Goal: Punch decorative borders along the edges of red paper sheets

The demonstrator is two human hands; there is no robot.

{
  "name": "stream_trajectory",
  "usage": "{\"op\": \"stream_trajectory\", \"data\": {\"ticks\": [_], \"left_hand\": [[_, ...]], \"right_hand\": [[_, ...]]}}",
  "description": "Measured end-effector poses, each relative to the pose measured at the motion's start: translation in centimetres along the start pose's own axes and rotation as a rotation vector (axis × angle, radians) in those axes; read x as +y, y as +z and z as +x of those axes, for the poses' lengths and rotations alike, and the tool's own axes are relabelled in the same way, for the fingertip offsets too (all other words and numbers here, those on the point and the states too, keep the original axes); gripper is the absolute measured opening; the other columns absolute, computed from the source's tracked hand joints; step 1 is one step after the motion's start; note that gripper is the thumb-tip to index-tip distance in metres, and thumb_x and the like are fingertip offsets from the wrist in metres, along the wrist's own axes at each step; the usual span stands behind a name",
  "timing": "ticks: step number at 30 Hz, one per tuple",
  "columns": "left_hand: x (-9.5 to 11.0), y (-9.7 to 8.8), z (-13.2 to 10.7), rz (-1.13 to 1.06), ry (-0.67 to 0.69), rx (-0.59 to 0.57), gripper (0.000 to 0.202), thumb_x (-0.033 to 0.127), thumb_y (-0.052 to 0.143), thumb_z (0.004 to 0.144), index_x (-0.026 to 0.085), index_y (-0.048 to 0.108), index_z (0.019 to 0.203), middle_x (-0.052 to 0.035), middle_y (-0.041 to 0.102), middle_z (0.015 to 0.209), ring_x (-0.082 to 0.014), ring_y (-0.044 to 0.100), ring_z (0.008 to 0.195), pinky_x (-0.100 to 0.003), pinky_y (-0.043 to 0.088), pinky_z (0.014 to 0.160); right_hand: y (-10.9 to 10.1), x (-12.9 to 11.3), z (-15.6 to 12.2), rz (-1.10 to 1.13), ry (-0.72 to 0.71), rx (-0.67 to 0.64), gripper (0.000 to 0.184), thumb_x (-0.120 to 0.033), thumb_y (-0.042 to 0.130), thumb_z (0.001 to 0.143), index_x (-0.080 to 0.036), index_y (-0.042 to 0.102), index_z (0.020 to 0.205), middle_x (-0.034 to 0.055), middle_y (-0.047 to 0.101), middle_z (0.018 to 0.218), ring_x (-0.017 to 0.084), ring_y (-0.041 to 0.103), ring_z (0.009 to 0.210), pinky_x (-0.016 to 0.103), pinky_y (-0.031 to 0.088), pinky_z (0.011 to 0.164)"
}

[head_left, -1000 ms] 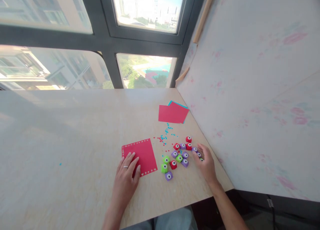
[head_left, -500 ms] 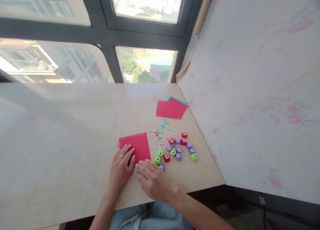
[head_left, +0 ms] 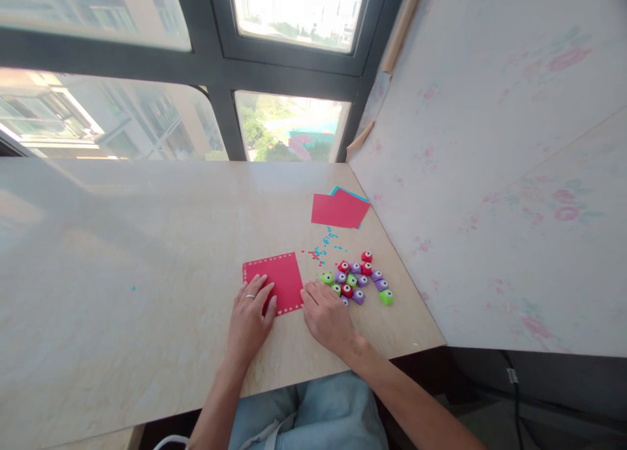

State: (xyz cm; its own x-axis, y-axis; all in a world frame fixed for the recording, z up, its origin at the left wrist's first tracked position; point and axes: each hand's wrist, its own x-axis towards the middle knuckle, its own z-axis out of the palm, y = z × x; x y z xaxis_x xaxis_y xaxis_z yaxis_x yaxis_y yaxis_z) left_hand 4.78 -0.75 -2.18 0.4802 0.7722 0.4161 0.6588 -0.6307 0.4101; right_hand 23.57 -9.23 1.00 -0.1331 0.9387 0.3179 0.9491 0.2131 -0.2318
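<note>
A red sheet of paper [head_left: 284,280] lies on the table with small punched holes along its top, left and lower edges. My left hand [head_left: 253,313], wearing a ring, rests flat on the sheet's left part with its fingers spread. At the right edge of the paper is my right hand [head_left: 327,314], its fingers pressed together and bent down; whatever they hold is hidden beneath them. Close beside its fingertips sit several small craft punches in green, purple and red, among them a green punch [head_left: 328,278] and a red punch [head_left: 347,290].
Blue and red paper bits [head_left: 321,251] are scattered beyond the punches. Farther back, red and blue paper sheets [head_left: 337,209] lie near the wall [head_left: 465,208]. The window frame [head_left: 289,64] borders the table's far side. A lone blue bit [head_left: 134,288] lies left.
My right hand has moved from the sheet's lower corner to its right edge. The nearer punches have shifted away and to the right, closer to the others. Holes along the lower edge now show.
</note>
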Motion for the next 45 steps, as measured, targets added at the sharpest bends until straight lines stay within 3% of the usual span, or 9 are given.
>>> {"op": "stream_trajectory", "data": {"ticks": [6,11,18,23,32,39,45], "left_hand": [[-0.1,0.1,-0.1,-0.017,-0.005,0.007,0.031,0.030,0.046,0.095,0.018,0.069,0.113,-0.0146,0.065,0.129,-0.0306,0.057,0.125,-0.054,0.044,0.106],[-0.1,0.1,-0.1,-0.014,-0.006,0.007,0.032,0.030,0.045,0.095,0.016,0.069,0.113,-0.0157,0.064,0.130,-0.0316,0.056,0.126,-0.054,0.043,0.107],[0.0,0.2,-0.1,-0.013,-0.005,0.009,0.033,0.030,0.045,0.094,0.018,0.069,0.113,-0.0152,0.064,0.130,-0.0307,0.057,0.126,-0.054,0.043,0.107],[0.3,0.1,-0.4,0.002,-0.007,0.002,0.032,0.029,0.045,0.095,0.017,0.069,0.114,-0.0155,0.064,0.130,-0.0300,0.057,0.126,-0.053,0.042,0.108],[0.7,-0.2,-1.3,0.002,-0.023,0.013,0.031,0.028,0.047,0.095,0.017,0.068,0.113,-0.0149,0.064,0.130,-0.0290,0.057,0.126,-0.052,0.043,0.109],[0.9,-0.6,-2.0,0.000,-0.024,0.017,0.030,0.029,0.048,0.094,0.018,0.069,0.113,-0.0142,0.065,0.130,-0.0286,0.058,0.124,-0.052,0.044,0.108],[0.9,-0.6,-1.9,0.003,-0.031,-0.001,0.030,0.029,0.047,0.094,0.017,0.068,0.112,-0.0144,0.065,0.129,-0.0288,0.058,0.124,-0.052,0.044,0.107]], "right_hand": [[-0.1,1.5,-0.3,-0.013,0.094,0.027,0.035,-0.011,0.049,0.090,-0.014,0.064,0.121,0.0179,0.065,0.128,0.030,0.058,0.122,0.050,0.047,0.104],[0.4,1.4,-1.1,-0.041,0.156,0.079,0.035,-0.012,0.049,0.090,-0.011,0.063,0.122,0.0180,0.064,0.130,0.031,0.056,0.124,0.052,0.044,0.108],[1.7,0.8,0.0,0.169,0.015,0.071,0.042,-0.010,0.043,0.093,-0.012,0.056,0.132,0.0159,0.060,0.137,0.023,0.049,0.134,0.044,0.043,0.111],[2.4,2.4,1.0,0.175,0.163,0.125,0.043,-0.015,0.046,0.092,-0.013,0.055,0.134,0.0173,0.060,0.136,0.027,0.052,0.132,0.049,0.045,0.109],[3.0,4.2,0.2,0.150,0.232,0.171,0.039,-0.017,0.049,0.091,-0.005,0.060,0.126,0.0227,0.060,0.134,0.030,0.051,0.132,0.050,0.041,0.112],[2.0,3.8,-0.3,0.239,0.202,0.313,0.038,-0.012,0.043,0.092,-0.013,0.062,0.125,0.0167,0.065,0.125,0.026,0.057,0.124,0.047,0.046,0.107],[-0.8,3.2,-2.0,0.251,0.227,0.422,0.036,-0.014,0.046,0.092,-0.016,0.062,0.124,0.0149,0.064,0.126,0.024,0.056,0.123,0.047,0.047,0.106]]}}
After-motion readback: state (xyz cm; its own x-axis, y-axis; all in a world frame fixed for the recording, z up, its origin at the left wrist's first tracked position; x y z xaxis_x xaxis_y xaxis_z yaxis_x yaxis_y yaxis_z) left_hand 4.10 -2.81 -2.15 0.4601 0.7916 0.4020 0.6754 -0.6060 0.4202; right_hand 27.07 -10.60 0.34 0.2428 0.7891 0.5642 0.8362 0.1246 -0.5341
